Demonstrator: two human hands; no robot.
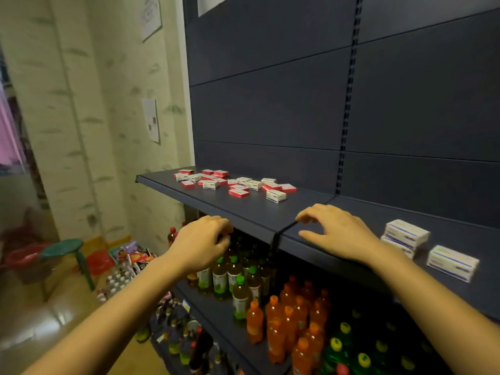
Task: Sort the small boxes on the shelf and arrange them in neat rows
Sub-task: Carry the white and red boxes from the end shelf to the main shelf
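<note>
Several small red and white boxes (238,185) lie scattered in a loose heap on the left part of the dark shelf (254,212). One white box (276,196) sits nearest the front. Two stacks of larger white boxes (405,234) (453,262) stand on the right shelf section. My left hand (203,242) hovers at the shelf's front edge, fingers curled, holding nothing visible. My right hand (332,231) is spread above the shelf near the seam, fingers apart and empty.
Below the shelf stand green-capped tea bottles (232,277), orange soda bottles (292,320) and yellow-capped bottles (351,350). A green stool (65,247) and snack packets (132,255) sit on the floor at left. The shelf's back panel (270,104) is bare.
</note>
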